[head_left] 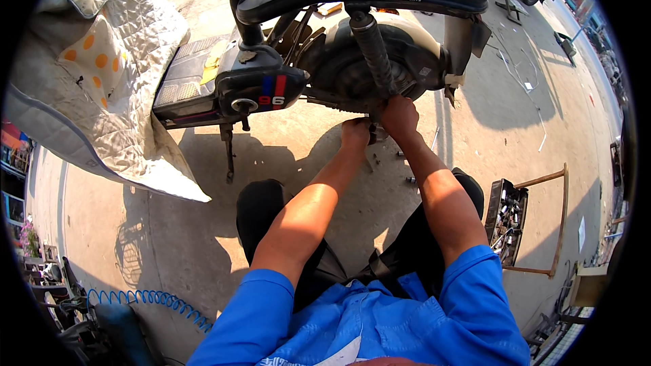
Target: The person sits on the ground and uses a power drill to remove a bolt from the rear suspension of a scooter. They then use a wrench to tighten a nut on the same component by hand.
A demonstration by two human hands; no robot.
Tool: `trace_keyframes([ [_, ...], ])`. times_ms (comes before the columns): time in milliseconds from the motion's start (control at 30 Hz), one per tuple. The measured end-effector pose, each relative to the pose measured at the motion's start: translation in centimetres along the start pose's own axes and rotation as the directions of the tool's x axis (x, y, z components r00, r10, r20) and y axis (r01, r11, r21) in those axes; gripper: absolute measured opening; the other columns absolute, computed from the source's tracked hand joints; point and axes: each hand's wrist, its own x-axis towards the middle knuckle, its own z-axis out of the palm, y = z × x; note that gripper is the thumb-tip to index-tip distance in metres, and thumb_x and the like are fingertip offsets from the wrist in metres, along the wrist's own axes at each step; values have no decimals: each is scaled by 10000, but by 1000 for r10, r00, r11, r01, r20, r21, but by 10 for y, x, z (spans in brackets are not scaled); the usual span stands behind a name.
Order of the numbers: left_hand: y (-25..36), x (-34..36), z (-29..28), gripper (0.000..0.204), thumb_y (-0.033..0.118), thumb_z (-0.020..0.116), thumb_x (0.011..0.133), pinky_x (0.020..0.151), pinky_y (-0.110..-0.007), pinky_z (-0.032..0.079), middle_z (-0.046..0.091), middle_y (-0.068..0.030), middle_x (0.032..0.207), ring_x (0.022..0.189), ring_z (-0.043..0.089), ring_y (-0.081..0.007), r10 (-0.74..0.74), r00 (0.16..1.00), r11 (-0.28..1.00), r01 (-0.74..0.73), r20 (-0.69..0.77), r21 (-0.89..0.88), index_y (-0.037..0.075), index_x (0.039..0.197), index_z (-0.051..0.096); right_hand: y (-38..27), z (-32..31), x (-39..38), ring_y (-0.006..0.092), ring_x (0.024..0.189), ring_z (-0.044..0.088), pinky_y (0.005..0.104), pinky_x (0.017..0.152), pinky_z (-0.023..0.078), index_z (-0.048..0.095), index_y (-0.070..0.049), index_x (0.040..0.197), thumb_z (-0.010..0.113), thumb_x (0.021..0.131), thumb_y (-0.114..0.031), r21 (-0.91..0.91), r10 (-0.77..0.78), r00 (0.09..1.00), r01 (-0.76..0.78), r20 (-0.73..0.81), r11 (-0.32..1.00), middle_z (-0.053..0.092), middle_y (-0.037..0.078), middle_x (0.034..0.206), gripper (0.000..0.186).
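An electric scooter stands in front of me, its rear wheel (pixel 420 44) facing my hands. A coil shock absorber (pixel 371 44) slants down across the wheel. My right hand (pixel 400 118) is closed at the shock absorber's lower end, by the wheel's centre. Just left of it and lower, my left hand (pixel 355 134) is closed too. A small dark metal part (pixel 378 133) shows between the hands. My fingers hide what each one grips. On the ground below lie several small metal pieces (pixel 411 179).
A quilted cover (pixel 129 122) drapes over the scooter's front at left. At right a metal tray (pixel 500 213) full of sockets and small parts sits beside a rusty frame (pixel 565 210). A blue coiled hose (pixel 159 298) lies at lower left. Thin wires (pixel 522 74) lie at far right.
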Motion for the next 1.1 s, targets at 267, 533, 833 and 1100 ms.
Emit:
trace_keyframes([
  [267, 9, 4, -22, 217, 147, 575, 866, 513, -304, 467, 609, -57, 711, 553, 557, -148, 24, 1000, 997, -24, 3, 70, -44, 918, 664, 22, -52, -7, 423, 836, 633, 500, 733, 506, 667, -1, 854, 565, 806, -220, 95, -55, 990, 68, -126, 993, 659, 241, 848, 246],
  [533, 65, -42, -18, 171, 143, 518, 942, 583, -302, 512, 597, -48, 759, 600, 569, -165, -26, 993, 999, 30, 114, -29, 12, 956, 627, 84, -161, -32, 166, 523, 572, 324, 530, 449, 637, 40, 770, 573, 925, -289, 543, 134, 919, 98, -371, 834, 628, 112, 614, 369],
  [833, 105, -75, -17, 148, 154, 544, 945, 684, -357, 519, 615, -60, 787, 690, 582, -176, 39, 979, 988, -8, 200, -153, 35, 930, 631, 257, -114, -151, 170, 533, 594, 313, 572, 475, 616, 50, 731, 568, 880, -261, 442, 485, 855, -368, -185, 818, 641, 135, 638, 349],
  [1100, 127, -78, -35, 171, 160, 542, 945, 754, -336, 498, 619, -36, 798, 741, 577, -155, 75, 948, 993, -41, 310, -115, 30, 1002, 637, 366, -8, -341, 369, 948, 631, 416, 841, 486, 641, -4, 945, 580, 735, -127, -124, 714, 695, -704, 84, 699, 660, 228, 938, 251],
])
